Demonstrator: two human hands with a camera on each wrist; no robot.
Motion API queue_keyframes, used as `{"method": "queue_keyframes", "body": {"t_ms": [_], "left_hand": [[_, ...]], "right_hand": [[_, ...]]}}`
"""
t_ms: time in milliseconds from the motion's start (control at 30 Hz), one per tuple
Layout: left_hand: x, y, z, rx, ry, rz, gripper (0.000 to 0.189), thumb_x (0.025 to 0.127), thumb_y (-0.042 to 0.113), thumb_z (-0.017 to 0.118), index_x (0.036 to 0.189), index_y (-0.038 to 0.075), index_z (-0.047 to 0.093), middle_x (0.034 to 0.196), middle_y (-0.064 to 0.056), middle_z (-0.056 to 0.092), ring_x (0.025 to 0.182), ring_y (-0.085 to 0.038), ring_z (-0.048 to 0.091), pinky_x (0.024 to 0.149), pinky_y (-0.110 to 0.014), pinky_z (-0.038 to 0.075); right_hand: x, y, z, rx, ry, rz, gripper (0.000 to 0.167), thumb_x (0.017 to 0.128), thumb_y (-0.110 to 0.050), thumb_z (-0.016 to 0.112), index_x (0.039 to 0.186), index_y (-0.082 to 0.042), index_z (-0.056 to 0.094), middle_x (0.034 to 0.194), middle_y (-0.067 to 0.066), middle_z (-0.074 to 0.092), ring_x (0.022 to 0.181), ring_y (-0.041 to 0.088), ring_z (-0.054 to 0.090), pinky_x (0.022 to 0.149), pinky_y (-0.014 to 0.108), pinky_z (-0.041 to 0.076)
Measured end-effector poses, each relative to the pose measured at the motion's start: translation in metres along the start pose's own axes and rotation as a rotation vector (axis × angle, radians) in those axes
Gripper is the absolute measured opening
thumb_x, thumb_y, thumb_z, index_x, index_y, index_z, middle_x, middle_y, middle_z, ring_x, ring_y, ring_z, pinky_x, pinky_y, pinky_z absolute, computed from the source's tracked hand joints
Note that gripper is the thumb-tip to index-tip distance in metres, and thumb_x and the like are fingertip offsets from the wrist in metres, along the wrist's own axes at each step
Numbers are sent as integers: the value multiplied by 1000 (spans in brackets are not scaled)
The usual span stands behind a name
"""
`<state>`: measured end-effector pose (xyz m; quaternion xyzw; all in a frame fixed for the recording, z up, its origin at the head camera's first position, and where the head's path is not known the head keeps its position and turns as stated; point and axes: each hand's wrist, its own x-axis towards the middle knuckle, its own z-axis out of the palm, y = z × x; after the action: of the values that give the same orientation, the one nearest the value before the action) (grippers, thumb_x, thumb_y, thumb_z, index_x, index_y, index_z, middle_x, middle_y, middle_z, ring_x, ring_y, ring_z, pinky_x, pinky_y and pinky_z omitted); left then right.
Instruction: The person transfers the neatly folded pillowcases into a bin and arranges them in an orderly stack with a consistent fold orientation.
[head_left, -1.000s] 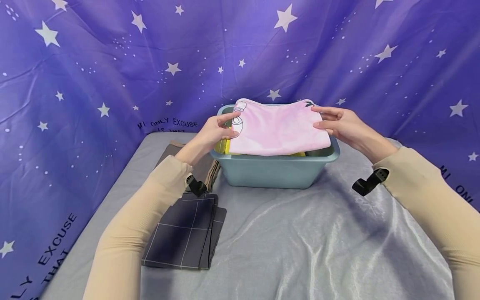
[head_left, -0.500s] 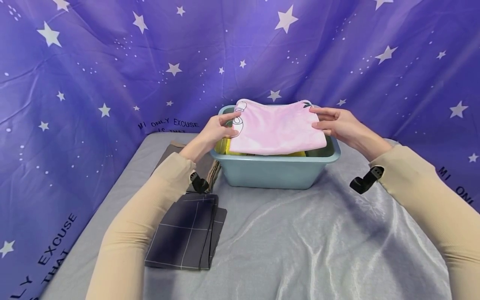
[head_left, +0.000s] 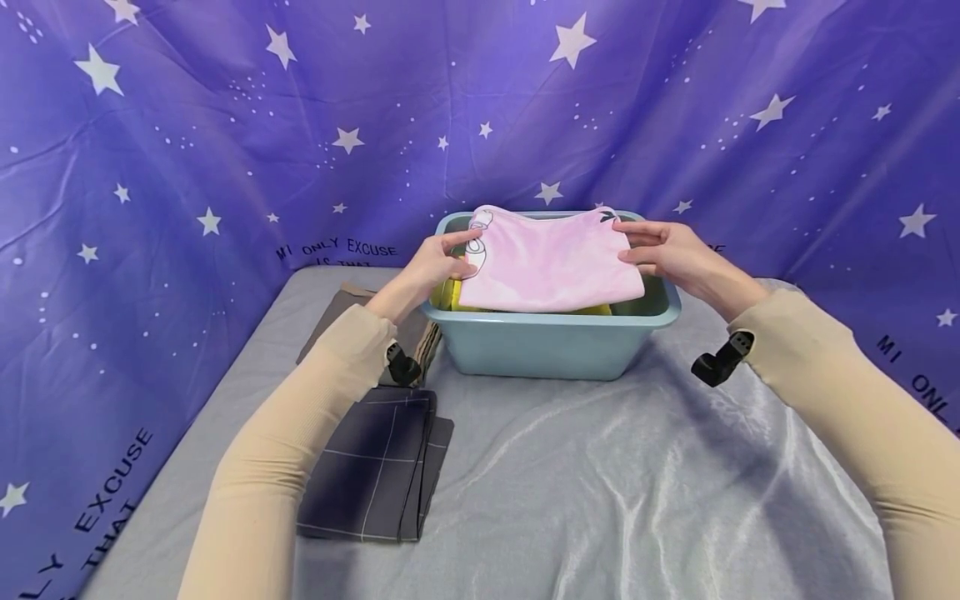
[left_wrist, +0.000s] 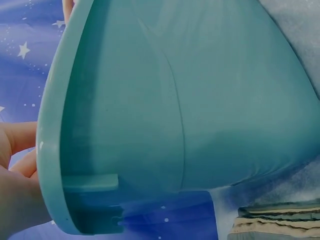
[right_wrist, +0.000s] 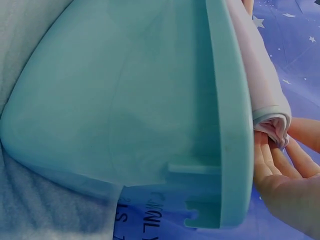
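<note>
A folded pink garment (head_left: 551, 262) with dark and outlined prints at its ends lies across the top of a blue-green plastic basin (head_left: 536, 346). My left hand (head_left: 429, 265) pinches its left side between thumb and fingers. On the opposite side my right hand (head_left: 675, 252) holds the right edge. From the right wrist, the garment's rolled end (right_wrist: 270, 117) shows just over the rim, with fingers of the right hand (right_wrist: 290, 175) under it. The left wrist view has mostly the basin's outer wall (left_wrist: 130, 100), and the left hand (left_wrist: 20, 175) is partly hidden behind the rim.
Something yellow (head_left: 597, 309) shows inside the basin below the garment. Left of the basin lie a folded brown cloth (head_left: 405, 333) and a folded dark checked cloth (head_left: 375, 475), on a grey velvety cover (head_left: 585, 483). A purple star-patterned curtain (head_left: 480, 83) closes off the back.
The right hand has moved a little to the left, bringing the garment's right edge inward. The garment's back edge has sunk slightly. My left hand stays nearly in place.
</note>
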<state>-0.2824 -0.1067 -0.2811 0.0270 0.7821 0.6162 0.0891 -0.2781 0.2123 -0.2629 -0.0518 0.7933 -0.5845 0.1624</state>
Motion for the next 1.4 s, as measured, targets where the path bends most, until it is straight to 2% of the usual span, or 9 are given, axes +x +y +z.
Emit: {"method": "queue_keyframes", "body": {"t_ms": [167,300,467,600,667,767,1033,1233,1400], "left_hand": [[2,-2,1,4,10,-2,60,75,-13,58,127,16,50,105,-6,52,63,-5,46,58,-14,45],[2,-2,1,23,5,-7,60,76,-12,58,128,16,49,109,-7,53,65,-6,47,59,-14,45],[0,-4,-1,132,2,25,55,79,-10,54,130,12,46,126,-7,49,88,-15,53,74,-22,46],[-3,-5,-6,203,30,83,44,84,-3,51,126,7,49,129,-10,47,106,-24,52,89,-32,42],[-5,-6,-8,213,46,109,39,85,1,51,124,7,51,126,-11,49,106,-26,52,90,-35,42],[-9,-7,-10,207,57,141,35,86,3,51,121,6,53,122,-13,53,104,-27,54,88,-36,44],[-27,-6,-14,218,88,222,31,86,6,53,117,3,55,115,-16,57,95,-24,58,82,-36,47],[-39,-6,-18,232,63,304,30,86,5,53,115,2,56,114,-15,58,90,-25,57,81,-35,46],[-48,-7,-20,258,54,359,29,85,6,54,114,2,57,112,-15,58,93,-26,55,81,-32,43]], "right_hand": [[1,1,2,11,3,-7,62,84,-12,60,138,-10,31,142,14,26,93,1,52,77,17,46],[2,2,2,14,7,3,60,84,-9,59,138,-11,32,141,14,28,94,2,52,77,18,46],[1,4,0,-7,-6,-54,57,86,-7,56,137,-6,31,138,16,33,95,3,54,82,23,46],[-4,7,-2,-28,17,-149,48,87,-11,55,132,-2,38,115,3,55,90,7,59,81,25,48],[-6,8,-1,-36,29,-197,42,87,-13,55,126,-2,45,101,-6,59,88,8,60,78,24,49],[-8,10,0,-50,35,-246,33,87,-15,56,118,-4,52,93,-11,60,86,9,61,75,24,49],[-14,12,9,-173,70,-274,35,88,-19,55,119,-2,52,93,-12,62,82,4,60,73,24,50],[-23,10,16,-179,61,-325,34,88,-18,55,118,-2,53,93,-11,63,82,5,61,71,21,50],[-29,8,23,-182,54,-363,32,88,-17,55,116,-3,55,91,-11,63,81,6,61,69,21,50]]}}
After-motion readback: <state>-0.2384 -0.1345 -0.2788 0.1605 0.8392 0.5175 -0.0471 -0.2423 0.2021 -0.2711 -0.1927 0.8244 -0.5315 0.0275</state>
